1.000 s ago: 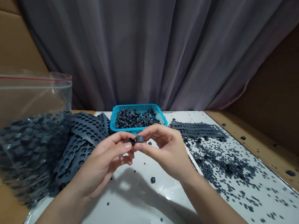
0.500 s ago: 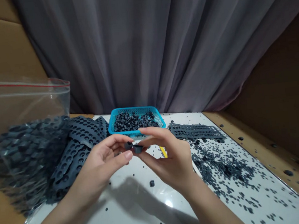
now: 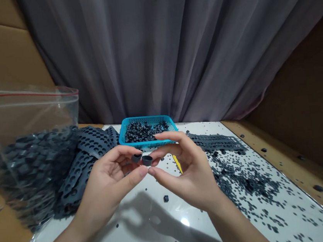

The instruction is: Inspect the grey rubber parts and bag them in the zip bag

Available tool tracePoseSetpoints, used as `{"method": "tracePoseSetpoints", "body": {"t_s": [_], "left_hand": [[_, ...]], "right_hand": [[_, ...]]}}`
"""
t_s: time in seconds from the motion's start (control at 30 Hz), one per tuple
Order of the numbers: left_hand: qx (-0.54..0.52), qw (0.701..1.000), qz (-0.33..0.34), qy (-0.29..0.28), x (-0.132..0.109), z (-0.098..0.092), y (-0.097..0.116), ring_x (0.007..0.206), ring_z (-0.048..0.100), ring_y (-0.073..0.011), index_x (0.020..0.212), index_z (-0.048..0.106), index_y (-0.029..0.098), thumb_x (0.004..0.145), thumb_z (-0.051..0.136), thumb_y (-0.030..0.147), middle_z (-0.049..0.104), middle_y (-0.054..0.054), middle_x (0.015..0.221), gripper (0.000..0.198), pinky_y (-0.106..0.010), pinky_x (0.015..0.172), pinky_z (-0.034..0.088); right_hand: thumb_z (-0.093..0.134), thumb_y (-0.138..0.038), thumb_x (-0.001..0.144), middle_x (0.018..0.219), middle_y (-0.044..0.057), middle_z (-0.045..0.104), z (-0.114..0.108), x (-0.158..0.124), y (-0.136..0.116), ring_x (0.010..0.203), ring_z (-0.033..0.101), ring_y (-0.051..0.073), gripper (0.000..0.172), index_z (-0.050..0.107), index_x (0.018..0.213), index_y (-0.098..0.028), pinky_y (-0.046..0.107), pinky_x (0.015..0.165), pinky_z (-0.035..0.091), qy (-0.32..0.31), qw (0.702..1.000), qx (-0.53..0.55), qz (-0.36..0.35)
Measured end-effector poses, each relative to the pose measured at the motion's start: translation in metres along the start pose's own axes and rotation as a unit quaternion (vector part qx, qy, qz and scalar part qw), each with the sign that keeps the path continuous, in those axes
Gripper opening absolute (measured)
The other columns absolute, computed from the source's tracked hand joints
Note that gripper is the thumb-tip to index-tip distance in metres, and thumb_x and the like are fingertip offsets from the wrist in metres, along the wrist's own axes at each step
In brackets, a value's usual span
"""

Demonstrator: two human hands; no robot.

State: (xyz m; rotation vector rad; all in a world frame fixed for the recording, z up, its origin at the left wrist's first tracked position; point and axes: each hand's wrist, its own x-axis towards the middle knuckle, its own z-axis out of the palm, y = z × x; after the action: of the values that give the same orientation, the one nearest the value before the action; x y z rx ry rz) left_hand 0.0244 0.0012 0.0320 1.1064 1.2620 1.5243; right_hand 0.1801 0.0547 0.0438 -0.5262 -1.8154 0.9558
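Note:
Above the white tabletop, my left hand [image 3: 107, 181] and my right hand [image 3: 189, 172] meet with their fingertips almost touching. Two small black rubber pieces [image 3: 147, 161], short and cup-like, sit side by side between them. The left one is pinched between my left thumb and forefinger. My right thumb and fingers close around the right one, with the forefinger raised apart. Whether the two pieces are still joined I cannot tell. Just behind the hands stands a blue plastic basket [image 3: 125, 143] holding many small black pieces.
A clear zip bag [image 3: 29, 116] full of black pieces stands at left, beside perforated black rubber sheets [image 3: 93, 138]. At right lie another perforated sheet [image 3: 219, 141], a scatter of small black discs [image 3: 250, 182] and a yellow item [image 3: 177, 163]. One loose black piece [image 3: 166, 198] lies in front.
The two black pieces have turned in my fingers, so the right one now shows its cup shape. The fingertips have shifted slightly, and the whole view has moved a little.

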Motion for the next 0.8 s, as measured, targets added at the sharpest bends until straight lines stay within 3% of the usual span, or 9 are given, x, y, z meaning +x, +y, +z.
{"method": "tracePoseSetpoints", "body": {"t_s": [0.33,0.43,0.53,0.67,0.8], "left_hand": [[0.004,1.0,0.008,-0.005,-0.002,-0.002,-0.002,0.077,0.057,-0.0127,0.086,0.061,0.025,0.066,0.073,0.023,0.062,0.0,0.081,0.023,-0.018,0.065,0.046],[0.041,0.999,0.009,-0.016,0.005,-0.002,-0.004,0.077,0.057,-0.0143,0.087,0.062,0.023,0.065,0.073,0.024,0.063,-0.001,0.083,0.025,-0.022,0.068,0.046],[0.097,0.995,-0.011,-0.037,0.019,-0.006,-0.009,0.072,0.057,-0.0148,0.086,0.063,0.02,0.063,0.074,0.026,0.062,-0.001,0.076,0.026,-0.024,0.066,0.045],[0.103,0.994,-0.029,0.003,0.041,-0.019,-0.019,0.062,0.054,-0.0125,0.078,0.065,0.017,0.059,0.076,0.028,0.058,0.0,0.064,0.025,-0.021,0.059,0.042],[0.054,0.997,-0.048,0.029,0.051,-0.031,-0.024,0.058,0.052,-0.0108,0.083,0.065,0.017,0.06,0.075,0.032,0.058,0.002,0.062,0.029,-0.021,0.056,0.041]], "right_hand": [[0.067,-0.018,0.07,0.076,-0.003,0.068,0.001,0.002,0.004,0.071,0.065,0.012,0.038,0.052,0.104,-0.027,0.03,0.073,0.053,-0.006,0.996,0.074,0.05],[0.067,-0.02,0.07,0.078,-0.001,0.069,0.0,0.007,0.015,0.073,0.064,0.012,0.023,0.062,0.092,-0.023,0.028,0.072,0.052,-0.021,0.996,0.071,0.058],[0.066,-0.025,0.071,0.075,0.002,0.069,-0.002,0.014,0.04,0.071,0.062,0.012,0.007,0.066,0.074,-0.019,0.027,0.069,0.05,-0.057,0.993,0.052,0.095],[0.058,-0.024,0.075,0.073,0.004,0.068,0.006,0.013,0.091,0.068,0.061,0.012,0.011,0.065,0.073,-0.016,0.026,0.065,0.048,-0.163,0.973,-0.061,0.151],[0.058,-0.012,0.069,0.069,0.002,0.068,0.02,-0.001,0.131,0.067,0.06,0.012,0.01,0.066,0.067,-0.017,0.025,0.067,0.045,-0.243,0.947,-0.154,0.14]]}}
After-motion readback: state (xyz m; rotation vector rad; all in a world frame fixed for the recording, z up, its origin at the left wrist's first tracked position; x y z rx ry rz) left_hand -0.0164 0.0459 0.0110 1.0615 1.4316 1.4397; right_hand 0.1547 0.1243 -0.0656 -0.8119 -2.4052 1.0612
